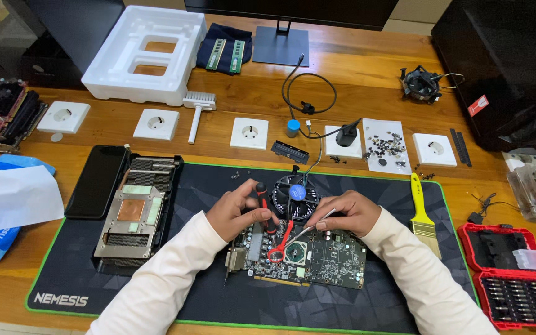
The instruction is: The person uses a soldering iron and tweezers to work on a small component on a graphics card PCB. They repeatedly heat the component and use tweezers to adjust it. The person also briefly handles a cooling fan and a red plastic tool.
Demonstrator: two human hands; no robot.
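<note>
A bare green graphics-card circuit board (317,260) lies on the dark desk mat (206,298) in front of me. My left hand (237,208) grips a small screwdriver with a black and red handle (262,200), held over the board's upper left part. My right hand (345,211) pinches thin metal tweezers (310,229) whose tips reach toward the chip in the board's middle. A red ring-ended plastic tool (280,245) rests on the board between both hands. A round black fan with a blue hub (296,193) sits just behind the board.
A heatsink with a copper plate (133,214) and a black phone (97,181) lie left on the mat. A yellow brush (423,214) lies right, beside a red bit case (510,273). White sockets, loose screws on paper (387,147), a foam tray and a monitor stand line the back.
</note>
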